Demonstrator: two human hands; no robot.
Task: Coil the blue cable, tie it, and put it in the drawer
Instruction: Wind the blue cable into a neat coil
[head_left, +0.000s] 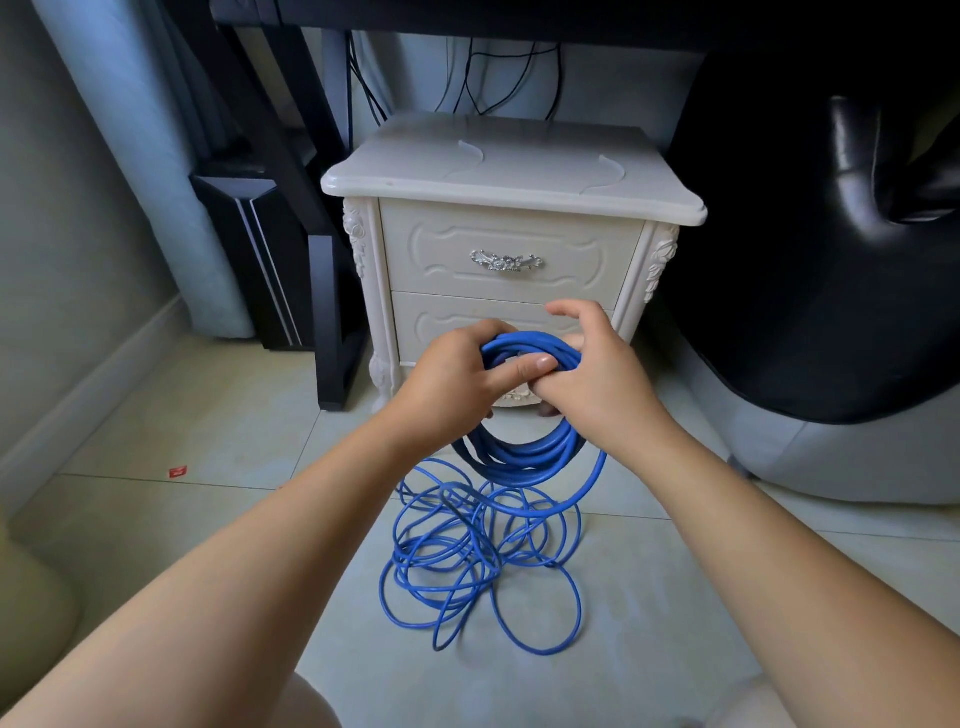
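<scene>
1. The person holds both hands low in front of a cream-white carved wooden nightstand (511, 171), working on a long, thin blue cable (524, 452).
2. Part of the blue cable is gathered into a thick round coil that hangs upright between the hands, just in front of the nightstand's lower front.
3. The left hand (457, 376) grips the upper left of the coil: its fingers (488, 330) curl over the top of the bundle and the thumb lies flat across the strands.
4. The right hand (605, 379) holds the upper right of the coil. Its fingers are bent round the bundle, mostly hidden behind it, and the thumb is lifted clear above.
5. One strand leaves the right side of the coil and curves down to the floor.
6. The rest of the blue cable lies in a loose heap of overlapping loops on the pale tiled floor (260, 415), directly below the coil.
7. The nightstand's upper drawer (441, 260), with an ornate silver handle (506, 261), is closed. The lower drawer (447, 319) is also closed, and the hands cover part of it.
8. A black leather seat (831, 286) stands to the right of the nightstand, and a black desk leg (330, 322) stands to the left.
9. A small red scrap (177, 472) lies on the floor well to the left.
</scene>
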